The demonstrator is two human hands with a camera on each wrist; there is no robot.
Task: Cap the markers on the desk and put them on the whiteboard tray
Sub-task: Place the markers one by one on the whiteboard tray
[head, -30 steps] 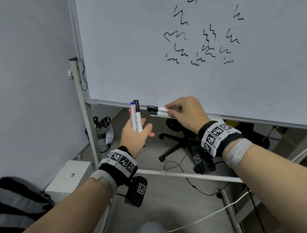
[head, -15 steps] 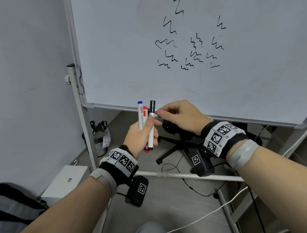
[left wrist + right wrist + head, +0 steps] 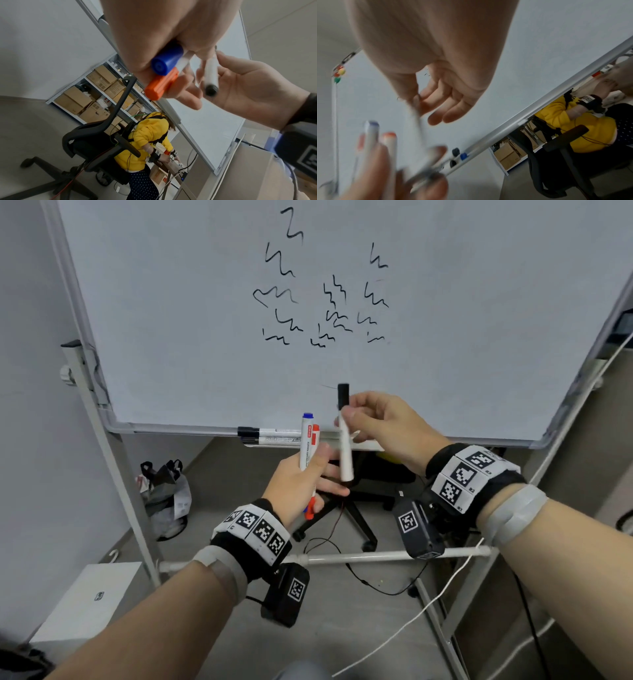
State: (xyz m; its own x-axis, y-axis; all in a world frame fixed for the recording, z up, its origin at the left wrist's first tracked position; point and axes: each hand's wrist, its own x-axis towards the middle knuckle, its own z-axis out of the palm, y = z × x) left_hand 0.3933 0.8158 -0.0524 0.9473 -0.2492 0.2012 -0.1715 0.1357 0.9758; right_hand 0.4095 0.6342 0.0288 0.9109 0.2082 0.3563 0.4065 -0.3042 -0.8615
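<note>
Left hand [image 3: 301, 484] gripping "WHITEBOARD MARKER"-labelled blue marker [image 3: 307, 443] and red marker [image 3: 314, 440]; right hand [image 3: 383, 426] pinching black marker [image 3: 344, 436].

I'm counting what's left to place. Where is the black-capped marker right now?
In the head view, the black-capped marker stands nearly upright in the right hand, just right of the two markers in the left hand, in front of the whiteboard tray.
</note>
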